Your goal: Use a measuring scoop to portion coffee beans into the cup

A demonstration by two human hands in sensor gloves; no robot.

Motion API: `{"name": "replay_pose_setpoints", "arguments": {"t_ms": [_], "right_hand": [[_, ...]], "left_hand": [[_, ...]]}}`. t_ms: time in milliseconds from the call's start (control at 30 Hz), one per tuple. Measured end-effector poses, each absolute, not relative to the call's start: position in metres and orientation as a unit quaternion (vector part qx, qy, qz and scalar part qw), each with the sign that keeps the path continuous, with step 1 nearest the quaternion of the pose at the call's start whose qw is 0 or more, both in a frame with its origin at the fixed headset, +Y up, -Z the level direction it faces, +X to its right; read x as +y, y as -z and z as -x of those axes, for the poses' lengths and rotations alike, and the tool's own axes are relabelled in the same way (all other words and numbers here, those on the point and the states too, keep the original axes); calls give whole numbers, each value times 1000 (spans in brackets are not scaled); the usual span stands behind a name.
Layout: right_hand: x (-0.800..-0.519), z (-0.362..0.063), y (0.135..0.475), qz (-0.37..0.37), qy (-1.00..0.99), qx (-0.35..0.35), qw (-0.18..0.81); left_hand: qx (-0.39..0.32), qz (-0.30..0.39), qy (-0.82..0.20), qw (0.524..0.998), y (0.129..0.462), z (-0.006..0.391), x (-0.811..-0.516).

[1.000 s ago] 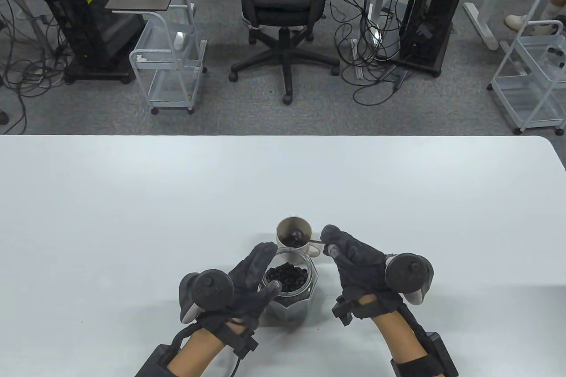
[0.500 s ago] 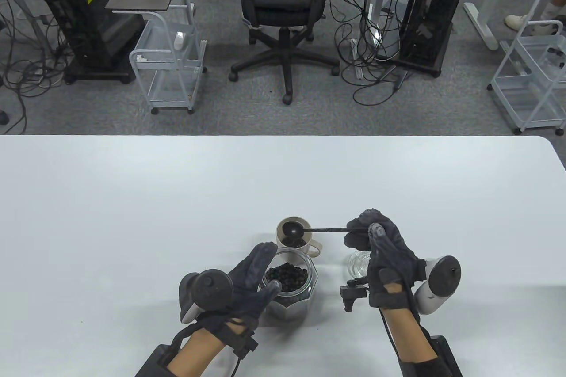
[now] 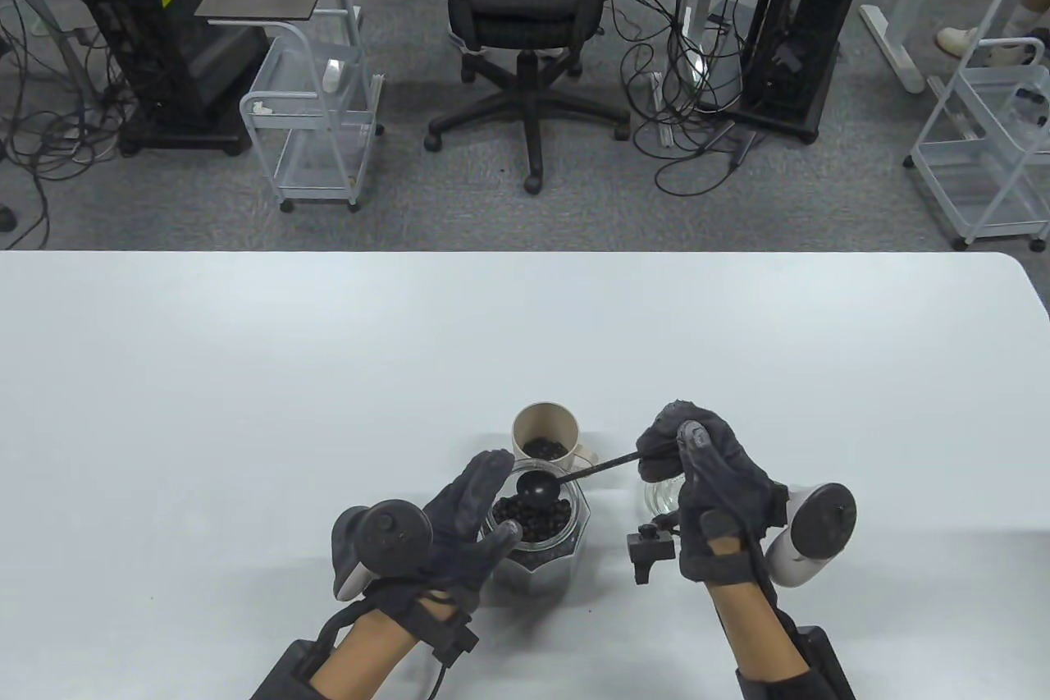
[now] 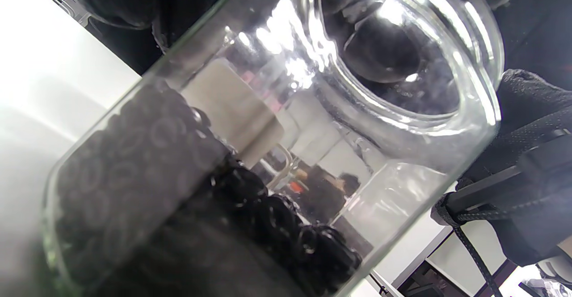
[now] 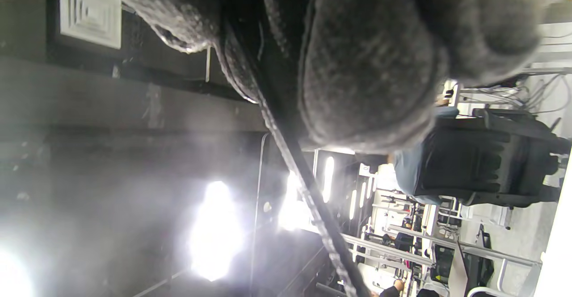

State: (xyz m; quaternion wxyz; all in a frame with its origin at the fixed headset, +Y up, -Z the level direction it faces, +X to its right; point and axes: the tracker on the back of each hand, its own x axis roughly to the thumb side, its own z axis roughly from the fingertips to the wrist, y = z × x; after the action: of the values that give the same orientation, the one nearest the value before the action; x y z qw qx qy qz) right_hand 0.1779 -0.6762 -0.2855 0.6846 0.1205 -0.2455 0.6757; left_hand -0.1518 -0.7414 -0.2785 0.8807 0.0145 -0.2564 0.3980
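A glass jar (image 3: pixel 539 540) of dark coffee beans (image 3: pixel 533 518) stands near the table's front edge; my left hand (image 3: pixel 467 515) grips its left side. Just behind it sits a beige cup (image 3: pixel 545 435) with beans in the bottom. My right hand (image 3: pixel 685 454) pinches the handle of a black measuring scoop (image 3: pixel 537 487), whose bowl hangs over the jar's mouth. In the left wrist view the jar (image 4: pixel 250 154) fills the frame, with the scoop bowl (image 4: pixel 380 49) seen through its neck. The right wrist view shows only my gloved fingers (image 5: pixel 371 64) and the room's ceiling.
A clear glass lid (image 3: pixel 663 493) lies on the white table (image 3: pixel 246 404) under my right hand. Beyond the far edge stand an office chair (image 3: pixel 525 2), two wire carts (image 3: pixel 316 117) and computer towers (image 3: pixel 800 27) on the carpet.
My right hand tipped the scoop in the cup, swung it level over the cup, then brought it back and down over the jar's mouth. The left hand has kept hold of the jar.
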Motion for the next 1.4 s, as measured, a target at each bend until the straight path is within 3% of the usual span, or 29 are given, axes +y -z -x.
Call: {"name": "replay_pose_setpoints", "arguments": {"t_ms": [900,1400], "right_hand": [[-668,-135,274,-251,-791,-247,501],[-675,-115,277,-295,-819,-167,463]], "left_hand": [[-256,-12,-399,880,278,153,-741],[-255,-10,-400,880,278,153,-742]]}}
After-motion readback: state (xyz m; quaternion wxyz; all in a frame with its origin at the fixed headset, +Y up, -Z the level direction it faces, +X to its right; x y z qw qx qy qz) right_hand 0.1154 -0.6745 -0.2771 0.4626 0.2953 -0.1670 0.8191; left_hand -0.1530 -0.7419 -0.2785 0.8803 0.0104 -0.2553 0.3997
